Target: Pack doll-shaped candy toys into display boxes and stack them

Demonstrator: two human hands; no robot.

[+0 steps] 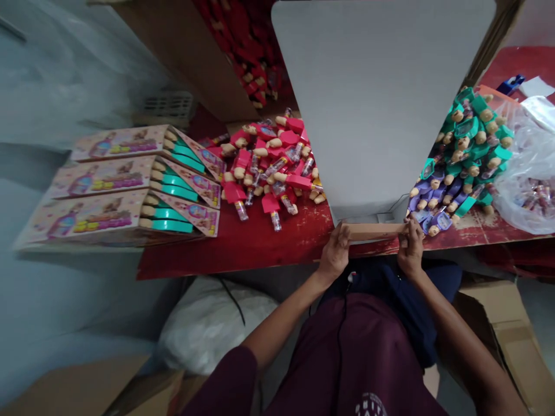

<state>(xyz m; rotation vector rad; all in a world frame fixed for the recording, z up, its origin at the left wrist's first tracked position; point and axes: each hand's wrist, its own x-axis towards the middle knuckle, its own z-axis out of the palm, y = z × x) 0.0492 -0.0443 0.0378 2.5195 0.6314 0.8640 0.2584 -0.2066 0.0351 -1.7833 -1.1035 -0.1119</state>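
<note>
A flat cardboard piece (pixel 376 232), seen edge-on, is held level at the near edge of the red table. My left hand (pixel 335 255) is closed around its left end. At the other end my right hand (pixel 410 248) grips it with bent fingers. Whether it is a box or a tray I cannot tell. Just beyond lies a large pale grey board (pixel 381 98). Pink toy-like pieces with clear tubes (pixel 273 162) are heaped to the left of my hands. Purple pieces (pixel 433 202) lie close to my right hand, with green ones (pixel 472 138) behind them.
Printed display boxes (pixel 99 214) filled with green pieces stand at the table's left end. A big carton (pixel 186 52) holds more pink pieces. A clear plastic bag (pixel 526 167) sits at the right. Below are a white sack (pixel 212 323) and an open carton (pixel 507 323).
</note>
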